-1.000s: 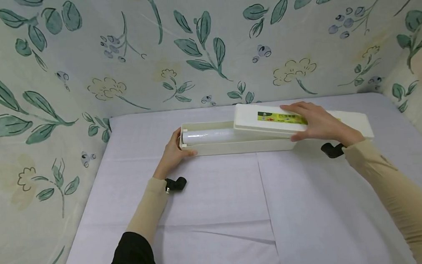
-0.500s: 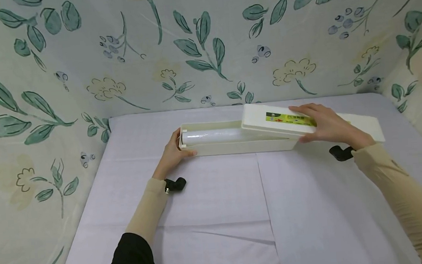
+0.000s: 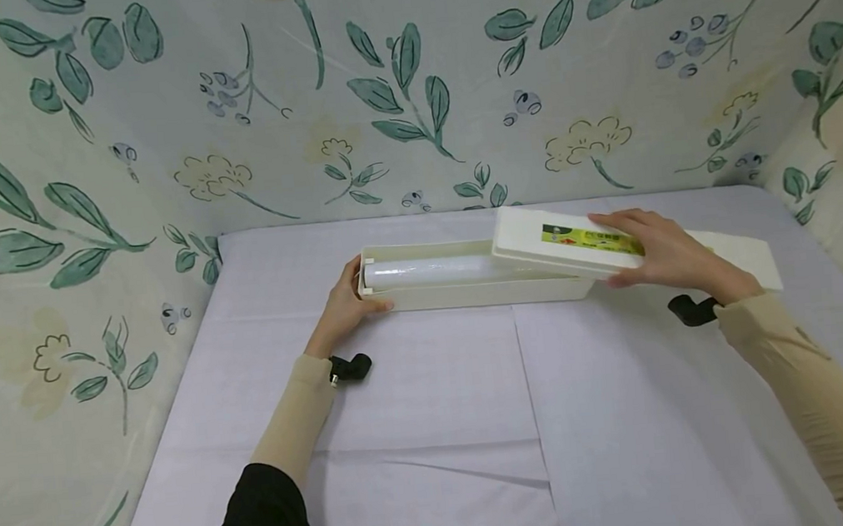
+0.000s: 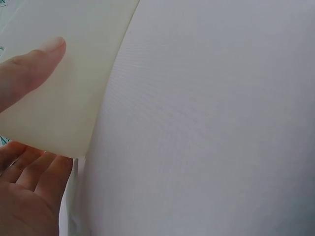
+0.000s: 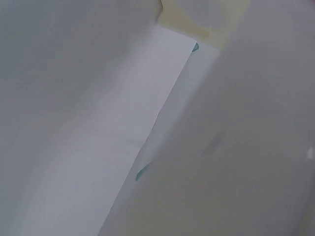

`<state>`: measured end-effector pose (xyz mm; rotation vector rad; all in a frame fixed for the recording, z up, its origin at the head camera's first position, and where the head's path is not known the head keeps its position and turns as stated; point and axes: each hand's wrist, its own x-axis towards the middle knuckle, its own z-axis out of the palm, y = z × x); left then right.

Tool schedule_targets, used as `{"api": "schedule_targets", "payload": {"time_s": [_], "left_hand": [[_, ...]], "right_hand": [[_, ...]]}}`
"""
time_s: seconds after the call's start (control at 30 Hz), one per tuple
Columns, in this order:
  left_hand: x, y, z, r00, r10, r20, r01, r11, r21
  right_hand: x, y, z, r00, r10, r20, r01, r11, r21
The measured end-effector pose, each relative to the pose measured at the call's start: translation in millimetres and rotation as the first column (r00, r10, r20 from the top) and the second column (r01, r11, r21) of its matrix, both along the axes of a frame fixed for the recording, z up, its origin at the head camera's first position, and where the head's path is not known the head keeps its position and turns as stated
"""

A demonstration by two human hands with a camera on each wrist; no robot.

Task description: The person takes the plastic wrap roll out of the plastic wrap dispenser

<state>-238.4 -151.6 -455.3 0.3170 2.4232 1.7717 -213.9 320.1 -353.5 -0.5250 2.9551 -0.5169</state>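
Note:
A long off-white plastic box (image 3: 469,295) lies on the table, with a roll of clear cling film (image 3: 430,271) inside it. My left hand (image 3: 343,307) grips its left end, thumb on the front wall and fingers at the end wall; the left wrist view shows that thumb (image 4: 37,69) against the box (image 4: 78,98). Tilted over the box's right part is its white lid (image 3: 520,235), bearing a yellow-green label. My right hand (image 3: 665,257) holds the lid across its width, thumb on the near edge. In the right wrist view the lid (image 5: 241,147) looms blurred and the hand is out of sight.
A white cloth (image 3: 432,379) with fold creases covers the table (image 3: 633,445). Behind it and at the sides hangs a curtain (image 3: 287,99) printed with leaves and flowers. The lid's right end reaches past the box over the table.
My right hand has slid the lid to the right, baring more of the box and roll. The left hand and the box have stayed in place.

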Motion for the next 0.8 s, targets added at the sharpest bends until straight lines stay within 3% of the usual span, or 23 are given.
{"api": "schedule_targets", "payload": {"time_s": [0.33, 0.8], "left_hand": [[-3.2, 1, -2.2, 0.999, 0.028, 0.027, -0.027, 0.999, -0.043], [-3.6, 0, -2.7, 0.999, 0.025, 0.026, -0.024, 0.999, -0.026]], "right_hand": [[4.8, 10, -1.4, 0.999, -0.039, 0.017, 0.039, 0.999, -0.008], [12.1, 27, -6.7, 0.996, -0.079, 0.032, 0.079, 0.997, -0.01]]}}
